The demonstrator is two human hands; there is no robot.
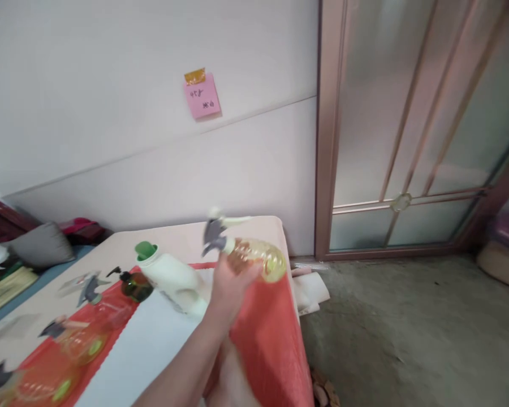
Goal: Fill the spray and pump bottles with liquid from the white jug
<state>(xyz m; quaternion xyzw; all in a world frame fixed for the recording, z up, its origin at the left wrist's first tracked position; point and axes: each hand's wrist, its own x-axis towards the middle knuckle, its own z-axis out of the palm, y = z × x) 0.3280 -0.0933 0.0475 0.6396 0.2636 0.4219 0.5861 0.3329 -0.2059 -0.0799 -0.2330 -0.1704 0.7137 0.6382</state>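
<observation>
My left hand (231,280) is closed around a clear spray bottle (261,259) with yellowish liquid and a grey-and-white spray head. The bottle tilts, spray head to the left and base to the right. Just left of this hand is a white jug-like bottle (169,277) with a green cap, its lower part partly behind my left forearm. Beneath that forearm, at the bottom of the view, my right hand (233,376) is smeared and partly covered, so its fingers cannot be made out.
Several spray bottles (82,342) and a brown pump bottle (136,286) stand on a red sheet (265,333) at the left. White paper (139,345) lies over the sheet. A pink note (202,97) is taped to the wall. Right of the table are concrete floor (390,322) and a glass-panelled door (365,141).
</observation>
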